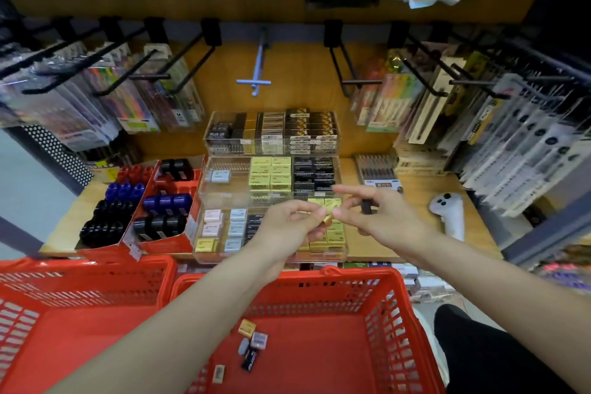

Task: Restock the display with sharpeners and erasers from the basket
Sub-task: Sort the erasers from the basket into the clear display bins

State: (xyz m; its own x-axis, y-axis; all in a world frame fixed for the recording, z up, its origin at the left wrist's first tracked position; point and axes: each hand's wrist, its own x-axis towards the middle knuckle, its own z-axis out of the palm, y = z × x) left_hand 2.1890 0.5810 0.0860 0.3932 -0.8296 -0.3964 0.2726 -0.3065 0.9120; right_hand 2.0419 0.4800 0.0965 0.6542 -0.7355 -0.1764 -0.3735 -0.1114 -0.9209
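Two red baskets sit closest, the right basket (393, 323) holding a few loose erasers (248, 328) on its floor, the left basket (80, 297) beside it. Beyond them a wooden shelf (425, 195) carries clear tiered trays (224, 189) of boxed erasers, with red boxes of sharpeners (166, 203) to the left. Packaged pens hang on hooks (351, 81) above. Over the front tray, the left hand (287, 221) pinches a gold eraser (327, 218); the right hand (371, 208) grips a small black item (366, 206).

A stationery shop, seemingly: pen packs (134, 96) on hooks (179, 73), red basket (319, 345).
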